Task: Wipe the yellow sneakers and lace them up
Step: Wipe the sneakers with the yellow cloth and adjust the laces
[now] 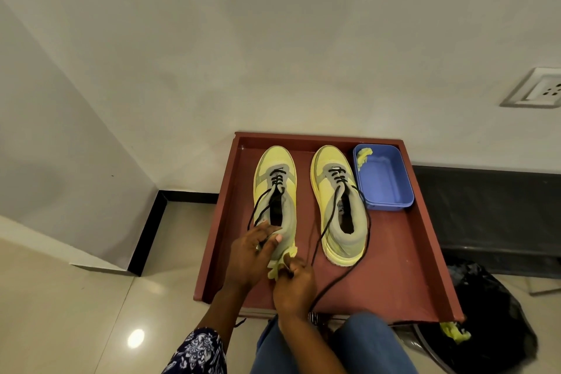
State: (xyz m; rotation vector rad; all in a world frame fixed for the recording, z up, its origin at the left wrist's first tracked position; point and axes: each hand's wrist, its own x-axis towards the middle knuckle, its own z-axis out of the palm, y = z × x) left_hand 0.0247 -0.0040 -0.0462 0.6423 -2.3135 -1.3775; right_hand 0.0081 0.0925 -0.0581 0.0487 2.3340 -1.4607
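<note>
Two yellow sneakers stood side by side, toes toward the wall, in a shallow red tray in the head view, which kept both within reach. The left sneaker was steadied at its heel collar by the left hand, thumb laid across the collar and fingers curled round the heel, probably so it would not slide under the cloth. The right hand pinched a yellow cloth against that heel, fingers closed on the fabric. The right sneaker lay untouched, its black lace trailing loose over the tray edge; lacing appeared unfinished. A blue tub sat just beside it, with a second cloth draped on its rim, presumably for rinsing.
</note>
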